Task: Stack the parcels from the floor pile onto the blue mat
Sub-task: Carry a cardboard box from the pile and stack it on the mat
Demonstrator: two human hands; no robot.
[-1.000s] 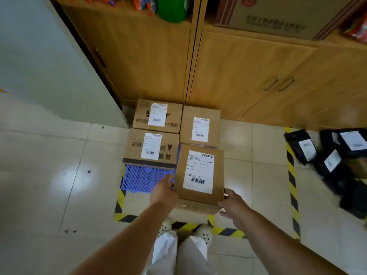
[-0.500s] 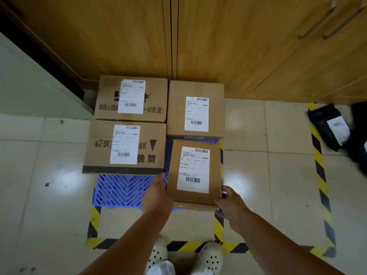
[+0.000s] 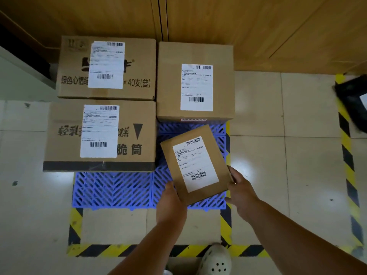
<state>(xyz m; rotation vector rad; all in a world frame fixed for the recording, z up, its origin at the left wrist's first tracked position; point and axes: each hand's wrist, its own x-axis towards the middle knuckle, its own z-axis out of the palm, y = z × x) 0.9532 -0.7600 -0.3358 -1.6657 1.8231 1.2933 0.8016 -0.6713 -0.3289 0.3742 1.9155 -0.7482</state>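
Head view showed you mid-placement: the small box (image 3: 195, 164) was over the near right part of the blue mat (image 3: 113, 190), in the gap in front of the square box (image 3: 195, 81) and just right of the near left box (image 3: 99, 134). Your left hand (image 3: 170, 205) was clamped on its near left corner and your right hand (image 3: 241, 192) gripped its near right edge, fingers (image 3: 231, 173) curled against the side. Whether the box already rested on the mat or hung just above it could not be told.

Its label faced up. Its long axis ran from you toward the cabinet (image 3: 218, 26), but skewed, the far end leaning left, so it sat out of line with the three boxes already down; the far left box (image 3: 107, 67) and the others lay square to the mat.

By my reading, the step in hand was setting this fourth parcel down. The next move called for a small clockwise twist to bring the long edges parallel with the neighbours, then a push up toward the square box before letting go. More black parcels (image 3: 352, 105) waited on the floor (image 3: 278, 175) to your right
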